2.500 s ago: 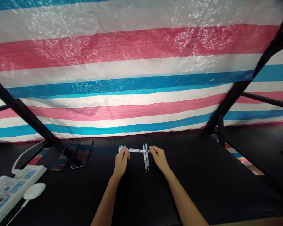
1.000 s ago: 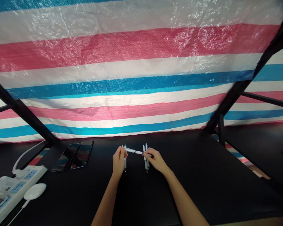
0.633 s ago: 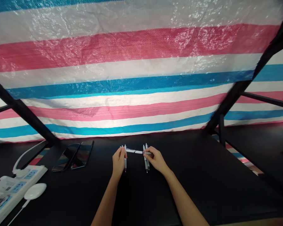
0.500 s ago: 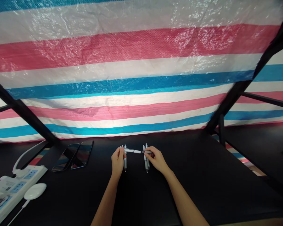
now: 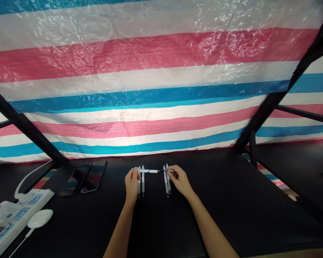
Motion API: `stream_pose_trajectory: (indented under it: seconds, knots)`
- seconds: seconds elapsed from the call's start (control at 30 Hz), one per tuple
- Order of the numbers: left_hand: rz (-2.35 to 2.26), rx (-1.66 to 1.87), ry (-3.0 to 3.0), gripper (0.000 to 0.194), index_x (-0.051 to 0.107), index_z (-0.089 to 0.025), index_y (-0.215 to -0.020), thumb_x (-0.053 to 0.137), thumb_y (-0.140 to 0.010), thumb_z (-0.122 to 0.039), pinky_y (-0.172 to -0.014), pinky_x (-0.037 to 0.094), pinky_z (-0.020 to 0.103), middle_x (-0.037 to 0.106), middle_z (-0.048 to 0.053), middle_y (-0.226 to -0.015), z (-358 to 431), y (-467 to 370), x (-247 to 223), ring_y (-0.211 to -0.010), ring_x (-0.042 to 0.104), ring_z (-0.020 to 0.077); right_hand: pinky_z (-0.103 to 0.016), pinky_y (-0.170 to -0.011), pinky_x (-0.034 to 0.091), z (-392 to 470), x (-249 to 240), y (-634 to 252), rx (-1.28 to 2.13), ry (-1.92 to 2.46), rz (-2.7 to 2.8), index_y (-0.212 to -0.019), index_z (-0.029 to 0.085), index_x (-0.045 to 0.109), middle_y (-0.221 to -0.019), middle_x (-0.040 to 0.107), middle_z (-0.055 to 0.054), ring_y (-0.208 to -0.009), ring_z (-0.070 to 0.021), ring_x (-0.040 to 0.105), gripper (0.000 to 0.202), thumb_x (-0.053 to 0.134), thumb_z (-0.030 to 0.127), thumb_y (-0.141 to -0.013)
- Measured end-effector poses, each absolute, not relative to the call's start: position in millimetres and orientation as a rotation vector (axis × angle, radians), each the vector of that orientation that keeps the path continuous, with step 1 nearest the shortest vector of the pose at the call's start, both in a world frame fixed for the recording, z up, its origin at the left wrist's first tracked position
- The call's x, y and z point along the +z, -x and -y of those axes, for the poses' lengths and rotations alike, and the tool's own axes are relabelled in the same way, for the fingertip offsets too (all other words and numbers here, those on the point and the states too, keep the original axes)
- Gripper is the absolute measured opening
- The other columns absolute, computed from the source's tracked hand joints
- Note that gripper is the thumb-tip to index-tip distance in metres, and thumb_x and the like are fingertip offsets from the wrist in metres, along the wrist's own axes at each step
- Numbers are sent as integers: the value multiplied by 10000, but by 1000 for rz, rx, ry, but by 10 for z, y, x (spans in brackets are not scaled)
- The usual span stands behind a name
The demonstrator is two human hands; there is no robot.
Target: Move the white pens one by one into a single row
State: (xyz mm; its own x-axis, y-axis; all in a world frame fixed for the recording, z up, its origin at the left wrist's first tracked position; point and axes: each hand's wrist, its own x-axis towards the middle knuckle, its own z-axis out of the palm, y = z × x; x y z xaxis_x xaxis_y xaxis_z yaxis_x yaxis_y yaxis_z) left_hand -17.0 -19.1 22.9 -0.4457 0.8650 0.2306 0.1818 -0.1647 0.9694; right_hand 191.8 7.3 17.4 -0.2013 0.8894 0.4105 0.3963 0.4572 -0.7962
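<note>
My left hand (image 5: 131, 182) pinches the white barrel of a pen (image 5: 150, 171), held level and pointing right, with a thin refill tip showing at its open end. Across a small gap, my right hand (image 5: 179, 181) is closed on a grey pen grip (image 5: 170, 170), which is apart from the barrel. Two white-and-grey pens (image 5: 143, 184) lie side by side under the held barrel, next to my left fingers. Another pair of pens (image 5: 167, 184) rests just below and left of my right hand, tips toward me.
On the left lie two dark phones (image 5: 75, 180), a white power strip (image 5: 21, 211) with plugs and a white rounded device (image 5: 40, 218) on a cable. Black metal posts (image 5: 269, 111) flank the black table (image 5: 161, 222). A striped tarp (image 5: 150, 129) hangs behind.
The pen barrel and the grey grip have come apart, baring the refill tip. My left hand has shifted slightly left with the barrel; my right hand has moved a little.
</note>
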Motion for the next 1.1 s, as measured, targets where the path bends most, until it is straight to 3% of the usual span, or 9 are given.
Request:
stream_pose_trajectory:
  seconds: [1.1]
  knots:
    - [-1386, 1796, -937, 359, 346, -203, -534, 482, -797, -408, -503, 333, 222, 363, -53, -476, 151, 219, 219, -471, 360, 93, -280, -617, 443, -104, 178, -1991, 621, 1060, 1823, -907, 211, 624, -862, 592, -56, -788, -188, 552, 164, 489, 284, -851]
